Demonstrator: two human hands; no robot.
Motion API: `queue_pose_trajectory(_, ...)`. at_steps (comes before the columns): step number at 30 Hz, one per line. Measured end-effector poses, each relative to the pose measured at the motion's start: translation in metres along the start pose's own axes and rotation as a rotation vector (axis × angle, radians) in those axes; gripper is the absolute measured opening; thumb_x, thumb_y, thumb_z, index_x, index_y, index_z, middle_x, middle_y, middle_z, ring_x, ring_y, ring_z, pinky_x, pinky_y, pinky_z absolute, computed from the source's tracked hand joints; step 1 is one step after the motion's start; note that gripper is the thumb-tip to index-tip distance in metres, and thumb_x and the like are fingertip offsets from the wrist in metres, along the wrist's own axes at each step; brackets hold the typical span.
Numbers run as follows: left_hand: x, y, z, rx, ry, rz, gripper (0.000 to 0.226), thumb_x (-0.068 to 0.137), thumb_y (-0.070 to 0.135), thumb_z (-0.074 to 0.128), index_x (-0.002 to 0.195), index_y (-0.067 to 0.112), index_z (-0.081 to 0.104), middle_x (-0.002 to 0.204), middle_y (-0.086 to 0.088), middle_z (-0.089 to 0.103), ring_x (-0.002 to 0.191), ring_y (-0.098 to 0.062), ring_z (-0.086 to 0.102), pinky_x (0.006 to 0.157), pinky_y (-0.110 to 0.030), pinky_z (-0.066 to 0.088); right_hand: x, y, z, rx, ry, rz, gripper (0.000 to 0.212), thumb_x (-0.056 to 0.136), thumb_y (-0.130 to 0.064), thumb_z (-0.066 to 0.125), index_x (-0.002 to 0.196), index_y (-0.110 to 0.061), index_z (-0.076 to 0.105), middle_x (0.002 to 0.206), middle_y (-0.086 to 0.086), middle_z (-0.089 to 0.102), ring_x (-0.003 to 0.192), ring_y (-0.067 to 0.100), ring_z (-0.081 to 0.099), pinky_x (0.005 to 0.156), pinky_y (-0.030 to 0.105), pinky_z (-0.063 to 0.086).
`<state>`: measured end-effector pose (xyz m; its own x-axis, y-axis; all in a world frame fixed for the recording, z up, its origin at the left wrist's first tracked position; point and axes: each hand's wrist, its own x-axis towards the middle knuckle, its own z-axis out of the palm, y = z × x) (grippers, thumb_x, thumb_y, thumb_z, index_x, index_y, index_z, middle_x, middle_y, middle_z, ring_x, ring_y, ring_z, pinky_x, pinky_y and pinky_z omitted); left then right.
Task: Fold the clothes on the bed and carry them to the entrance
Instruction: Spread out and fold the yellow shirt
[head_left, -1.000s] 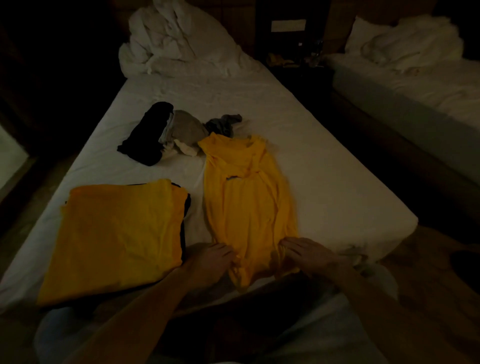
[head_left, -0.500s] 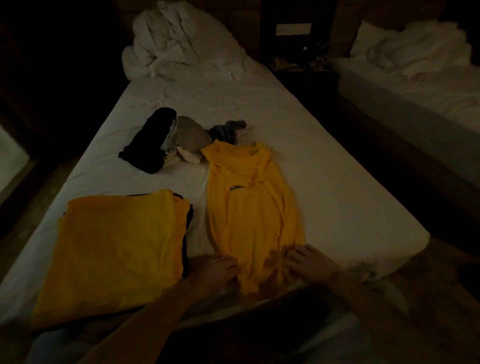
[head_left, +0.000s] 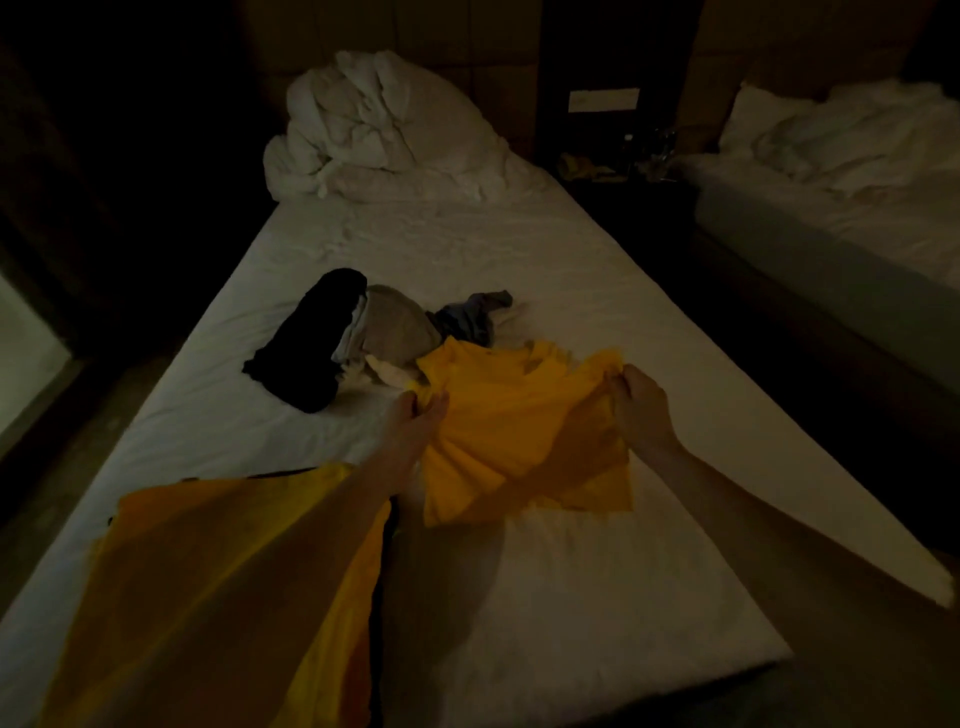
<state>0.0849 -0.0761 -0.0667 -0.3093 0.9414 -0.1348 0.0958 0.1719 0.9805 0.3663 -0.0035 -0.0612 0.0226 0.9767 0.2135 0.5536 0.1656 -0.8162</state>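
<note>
shirt in hand: the yellow t-shirt (head_left: 519, 431) sits dead center between both hands, its near end lifted off the bed (head_left: 597, 597) and brought up toward the collar end, which lies on the sheet

left hand: left hand (head_left: 415, 421) pinches the shirt's left edge, fingers curled over the cloth

right hand: right hand (head_left: 641, 402) pinches the right edge, a bit farther up the bed than the left one

long axis: the shirt runs away from the person, collar at the far end near the unfolded pile; the held edge stretches left to right across that

which hand is nearer: pretty much even, one on each side, so my guess is both go forward together to lay the held end down over the collar end

done pile: folded yellow garment (head_left: 234, 587) on the near left of the bed, just beside the left forearm, something dark under it

still to fold: black garment (head_left: 306, 343), beige garment (head_left: 397, 325) and grey garment (head_left: 467, 317), bunched just beyond the shirt

other stuff: crumpled white duvet (head_left: 384, 130) at the head of the bed, well apart

progress: I'd say halfway-ish, nothing carried yet
</note>
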Motion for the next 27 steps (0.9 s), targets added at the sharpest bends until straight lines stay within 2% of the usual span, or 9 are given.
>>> queue_pose_trajectory(2, 0.036, 0.002, -0.005, -0.016, -0.011, -0.019, 0.046, 0.088, 0.048, 0.062, 0.101, 0.004, 0.056, 0.098, -0.013, 0.061, 0.09, -0.029, 0.063, 0.083, -0.051, 0.055, 0.03, 0.001, 0.013, 0.007, 0.011, -0.01, 0.026, 0.105, -0.022, 0.04, 0.086, -0.007, 0.049, 0.071, 0.004, 0.048, 0.059, 0.019, 0.043, 0.052, 0.032, 0.029)
queue_pose_trajectory(4, 0.07, 0.004, -0.004, -0.025, 0.055, -0.039, 0.027, 0.097, 0.036, 0.055, 0.087, 0.011, 0.056, 0.086, -0.011, 0.056, 0.08, -0.026, 0.057, 0.075, -0.039, 0.05, 0.059, 0.007, 0.028, 0.001, 0.016, -0.022, 0.021, 0.105, -0.022, 0.041, 0.098, -0.006, 0.053, 0.074, 0.003, 0.052, 0.056, 0.018, 0.044, 0.051, 0.032, 0.031)
queue_pose_trajectory(7, 0.12, -0.002, 0.002, -0.025, 0.125, -0.073, 0.04, 0.102, 0.03, 0.047, 0.064, 0.017, 0.043, 0.06, -0.003, 0.036, 0.055, -0.016, 0.04, 0.057, -0.028, 0.035, 0.104, 0.018, 0.054, 0.017, 0.013, -0.01, 0.021, 0.105, -0.02, 0.039, 0.095, -0.007, 0.052, 0.068, 0.0, 0.047, 0.053, 0.014, 0.04, 0.049, 0.03, 0.028)
queue_pose_trajectory(11, 0.183, -0.024, 0.004, 0.065, 0.151, -0.035, 0.037, 0.098, 0.018, 0.055, 0.064, 0.014, 0.043, 0.06, 0.0, 0.037, 0.056, -0.013, 0.039, 0.056, -0.027, 0.032, 0.162, 0.038, 0.093, 0.021, 0.004, 0.014, 0.02, 0.105, -0.017, 0.039, 0.09, -0.008, 0.05, 0.072, 0.003, 0.048, 0.059, 0.015, 0.042, 0.053, 0.032, 0.028)
queue_pose_trajectory(13, 0.205, -0.035, 0.007, 0.077, 0.194, -0.054, 0.01, 0.092, 0.012, 0.065, 0.087, 0.011, 0.057, 0.076, -0.001, 0.054, 0.07, -0.014, 0.053, 0.064, -0.03, 0.045, 0.188, 0.053, 0.113, -0.011, -0.018, 0.042, 0.019, 0.104, -0.017, 0.04, 0.093, -0.006, 0.051, 0.081, 0.01, 0.053, 0.068, 0.022, 0.047, 0.058, 0.034, 0.028)
queue_pose_trajectory(16, 0.234, -0.059, 0.011, 0.35, 0.244, -0.072, 0.036, 0.082, 0.017, 0.075, 0.113, 0.007, 0.06, 0.107, -0.013, 0.063, 0.099, -0.032, 0.059, 0.081, -0.042, 0.05, 0.215, 0.083, 0.145, -0.114, -0.146, 0.141, 0.02, 0.102, -0.023, 0.048, 0.104, -0.006, 0.058, 0.101, 0.019, 0.059, 0.089, 0.034, 0.056, 0.067, 0.033, 0.034)
queue_pose_trajectory(21, 0.25, -0.07, 0.026, 0.673, 0.25, -0.043, 0.066, 0.079, 0.033, 0.077, 0.131, 0.004, 0.05, 0.137, -0.02, 0.044, 0.124, -0.038, 0.04, 0.097, -0.045, 0.038, 0.22, 0.097, 0.164, -0.32, -0.275, 0.205, 0.05, 0.09, -0.028, 0.06, 0.136, -0.016, 0.046, 0.129, 0.019, 0.055, 0.123, 0.039, 0.048, 0.098, 0.042, 0.042)
queue_pose_trajectory(23, 0.247, -0.066, 0.027, 0.658, 0.225, -0.081, 0.061, 0.081, 0.031, 0.075, 0.129, 0.004, 0.051, 0.132, -0.019, 0.05, 0.118, -0.037, 0.048, 0.091, -0.043, 0.044, 0.22, 0.086, 0.158, -0.29, -0.283, 0.246, 0.056, 0.09, -0.023, 0.063, 0.141, -0.008, 0.043, 0.134, 0.021, 0.053, 0.126, 0.039, 0.048, 0.099, 0.04, 0.041)
queue_pose_trajectory(27, 0.227, -0.049, 0.018, 0.551, 0.193, -0.104, 0.016, 0.087, 0.019, 0.065, 0.097, 0.007, 0.061, 0.094, -0.014, 0.061, 0.083, -0.029, 0.06, 0.067, -0.033, 0.043, 0.211, 0.055, 0.134, -0.173, -0.304, 0.264, 0.037, 0.089, -0.03, 0.069, 0.113, -0.001, 0.067, 0.113, 0.019, 0.065, 0.109, 0.035, 0.059, 0.09, 0.039, 0.048)
